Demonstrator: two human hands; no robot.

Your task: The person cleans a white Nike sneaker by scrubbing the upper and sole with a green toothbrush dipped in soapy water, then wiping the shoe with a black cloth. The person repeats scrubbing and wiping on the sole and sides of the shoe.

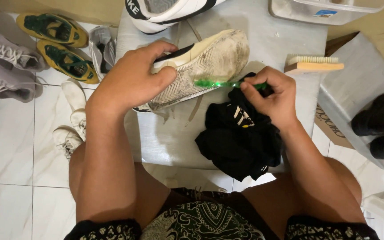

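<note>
My left hand (pixel 134 75) grips a dirty white sneaker (pixel 214 60), turned sole up over a small grey table (pixel 272 40). My right hand (pixel 272 95) pinches the handle of a green toothbrush (pixel 214 83), whose head rests against the edge of the sneaker's sole. A crumpled black cloth (pixel 238 138) lies on the table under my right hand. A wooden brush (pixel 313 63) with pale bristles sits on the table beyond my right hand.
A second white and black sneaker (pixel 165 11) lies at the table's far edge, beside a clear plastic tub (pixel 325 9). Yellow-green shoes (pixel 58 42), grey and white sneakers (pixel 5 58) crowd the tiled floor at left. Black shoes (pixel 383 124) rest on a box at right.
</note>
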